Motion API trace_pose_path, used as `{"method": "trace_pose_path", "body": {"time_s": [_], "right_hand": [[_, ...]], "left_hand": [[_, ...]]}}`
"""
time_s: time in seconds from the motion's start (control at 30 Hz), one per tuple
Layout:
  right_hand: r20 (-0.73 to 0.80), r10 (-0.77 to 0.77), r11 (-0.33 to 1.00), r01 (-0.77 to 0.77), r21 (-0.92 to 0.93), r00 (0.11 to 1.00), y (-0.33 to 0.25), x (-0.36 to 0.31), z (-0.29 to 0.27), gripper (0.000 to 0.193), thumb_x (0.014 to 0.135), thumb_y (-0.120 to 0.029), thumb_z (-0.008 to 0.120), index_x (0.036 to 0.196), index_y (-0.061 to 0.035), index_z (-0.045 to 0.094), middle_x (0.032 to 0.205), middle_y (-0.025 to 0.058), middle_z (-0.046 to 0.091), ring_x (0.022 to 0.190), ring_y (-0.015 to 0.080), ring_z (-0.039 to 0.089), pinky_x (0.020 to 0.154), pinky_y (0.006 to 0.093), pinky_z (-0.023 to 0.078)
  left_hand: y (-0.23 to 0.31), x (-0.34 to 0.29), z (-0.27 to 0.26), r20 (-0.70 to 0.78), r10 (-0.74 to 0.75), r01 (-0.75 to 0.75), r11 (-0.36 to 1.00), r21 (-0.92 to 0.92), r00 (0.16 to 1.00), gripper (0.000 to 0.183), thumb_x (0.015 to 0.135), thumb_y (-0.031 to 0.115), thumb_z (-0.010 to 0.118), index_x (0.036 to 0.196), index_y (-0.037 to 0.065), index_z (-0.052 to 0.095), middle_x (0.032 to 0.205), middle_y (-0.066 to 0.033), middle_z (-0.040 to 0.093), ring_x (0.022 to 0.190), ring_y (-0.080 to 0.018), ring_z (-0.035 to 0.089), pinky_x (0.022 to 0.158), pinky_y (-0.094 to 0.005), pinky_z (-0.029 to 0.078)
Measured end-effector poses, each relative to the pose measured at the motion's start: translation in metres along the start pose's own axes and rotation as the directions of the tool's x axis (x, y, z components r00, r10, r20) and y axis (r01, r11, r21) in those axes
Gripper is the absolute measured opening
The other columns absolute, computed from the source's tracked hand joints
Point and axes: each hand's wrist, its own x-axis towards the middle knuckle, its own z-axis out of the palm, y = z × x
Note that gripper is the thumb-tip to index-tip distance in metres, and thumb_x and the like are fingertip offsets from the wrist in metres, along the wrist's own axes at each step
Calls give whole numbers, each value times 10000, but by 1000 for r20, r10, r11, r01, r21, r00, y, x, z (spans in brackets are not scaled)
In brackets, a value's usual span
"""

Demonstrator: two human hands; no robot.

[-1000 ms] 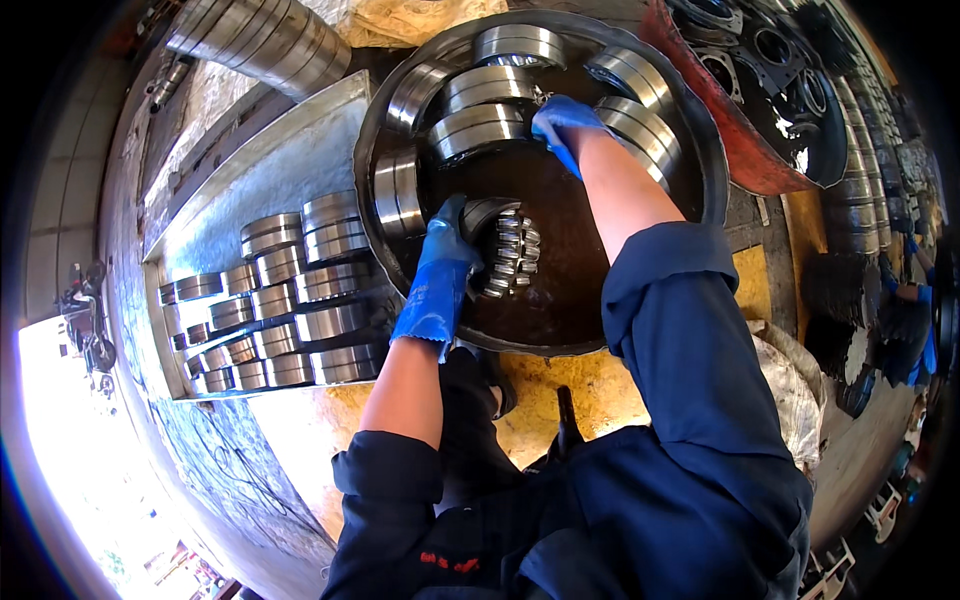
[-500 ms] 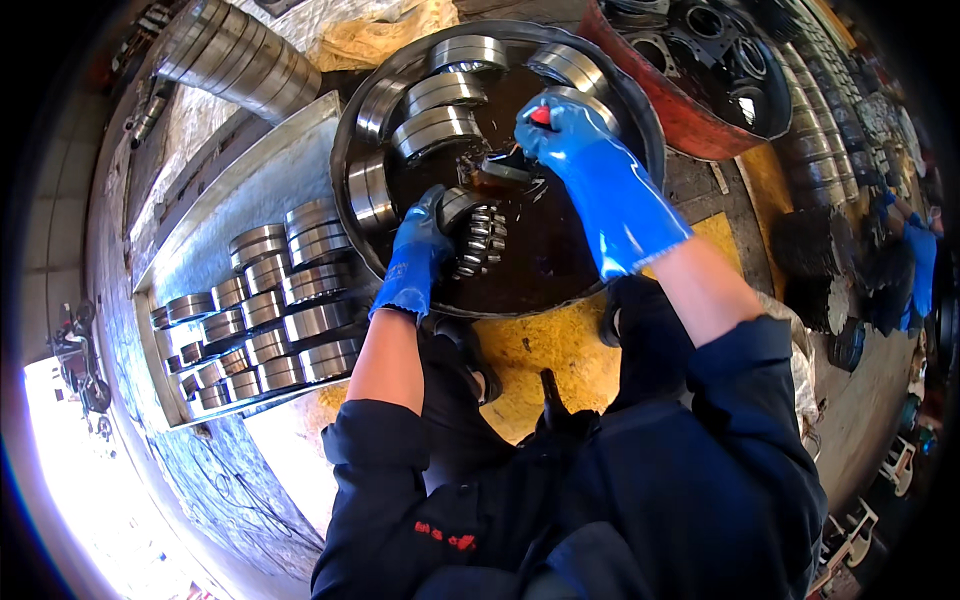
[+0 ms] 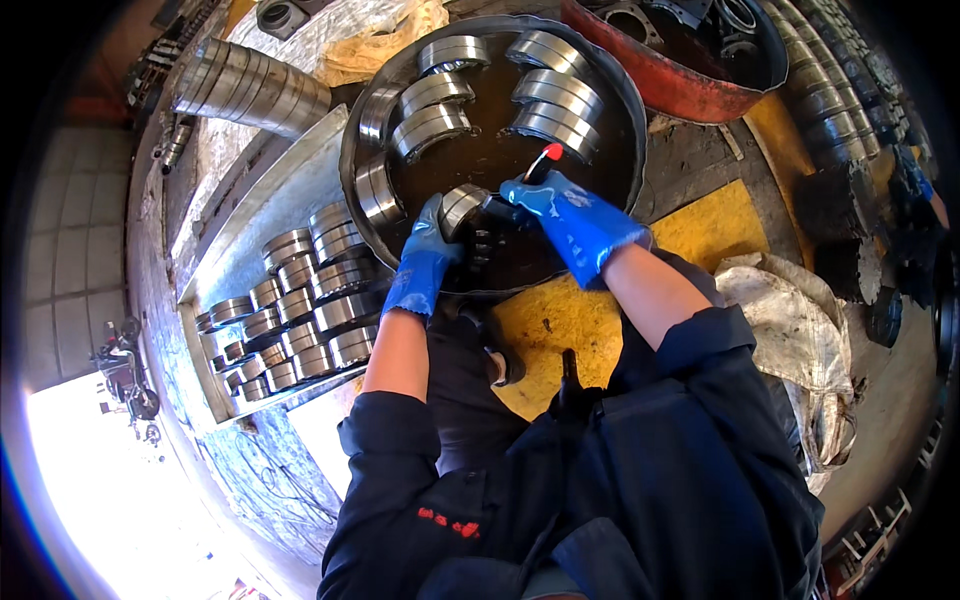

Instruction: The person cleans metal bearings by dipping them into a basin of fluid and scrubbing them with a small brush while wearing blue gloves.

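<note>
My left hand (image 3: 424, 250), in a blue rubber glove, is closed round a shiny bearing ring (image 3: 462, 208) over the near left part of a round tub (image 3: 641, 120) of dark liquid. Just below the ring, bearing rollers (image 3: 483, 246) show dimly in shadow. In the same kind of glove, my right hand (image 3: 568, 212) grips a brush by its dark, red-tipped handle (image 3: 552, 152). The brush's dark head meets the right side of the ring, its bristles mostly hidden. Several steel rings (image 3: 437, 130) stand in the tub along its left and far sides, with more rings (image 3: 552, 125) at the far right.
Left of the tub, a metal tray (image 3: 215, 385) holds rows of steel rings (image 3: 345, 308). A long stack of rings (image 3: 250, 88) lies beyond it. A red tub (image 3: 690, 100) with metal parts stands far right. Cloth sacking (image 3: 785, 320) lies right of my legs.
My right hand has come left and nearer with the brush, from mid-tub to the ring. My left hand has tilted the ring up, and its rollers show less. The view has shifted slightly.
</note>
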Motion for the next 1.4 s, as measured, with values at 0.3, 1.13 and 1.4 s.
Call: {"method": "trace_pose_path", "body": {"time_s": [0.3, 1.13, 1.4], "right_hand": [[-113, -95, 986, 78, -149, 989, 40, 2, -29, 384, 820, -360, 730, 1044, -47, 730, 922, 138, 728, 912, 213, 693, 814, 360, 526], [-214, -110, 951, 40, -306, 971, 24, 10, -1, 304, 864, -356, 650, 964, -86, 747, 794, 113, 712, 749, 190, 675, 735, 334, 534], [32, -210, 935, 210, -287, 977, 4, -4, 14, 293, 846, -355, 664, 995, -111, 729, 877, 136, 715, 803, 260, 681, 783, 356, 534]], "left_hand": [[21, -12, -4, -14, -51, 49, 992, -115, 999, 1093, 617, 255, 808, 1524, 10, 248, 1444, -240, 463, 1350, -330, 473, 1124, -348, 389], [11, 0, -20, -19, -168, 154, 938, -310, 986, 724, 663, 128, 688, 1355, 15, 510, 1184, -169, 645, 1154, -279, 607, 1006, -349, 459], [5, -1, -19, -85, -252, 225, 943, -245, 964, 748, 662, 142, 703, 1369, 15, 496, 1203, -192, 635, 1173, -295, 594, 1025, -347, 444]]}}
